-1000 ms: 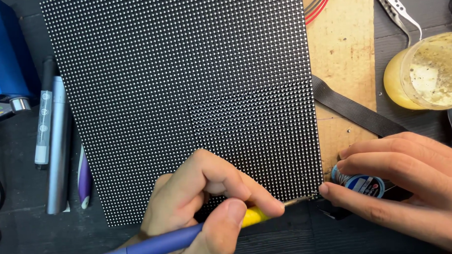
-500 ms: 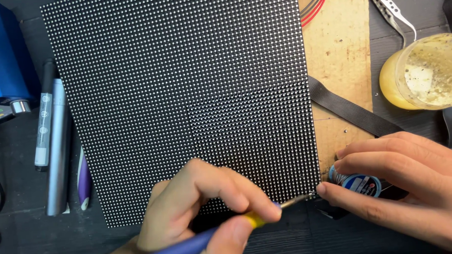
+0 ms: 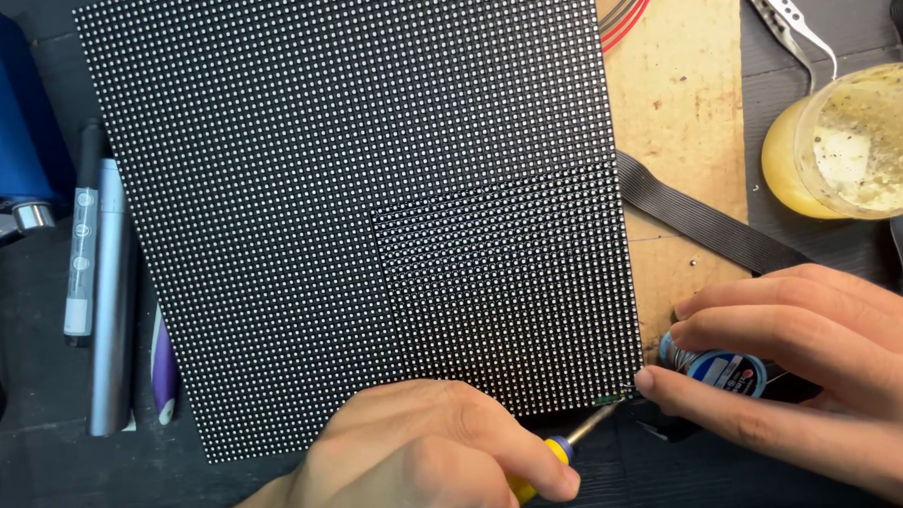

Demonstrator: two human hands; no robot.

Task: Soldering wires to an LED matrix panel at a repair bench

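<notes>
A black LED dot-matrix panel (image 3: 369, 187) lies flat and fills most of the view. My left hand (image 3: 419, 465), at the bottom centre, grips a pen-like iron (image 3: 568, 442) with a yellow collar. Its metal tip touches the panel's lower right corner. My right hand (image 3: 815, 361) comes in from the right and holds a small round blue spool (image 3: 721, 367) beside that corner, with the forefinger tip close to the iron's tip.
A wooden board (image 3: 676, 96) lies under the panel's right side, crossed by a black ribbon cable (image 3: 700, 220). A yellowish jar (image 3: 858, 145) and tweezers (image 3: 783, 12) sit at the upper right. Pens (image 3: 109, 326) and a blue device (image 3: 1, 109) are at the left.
My left hand has slid lower in the view, so the iron's blue handle is out of sight. The tip stays at the panel's corner, and the right hand holds still.
</notes>
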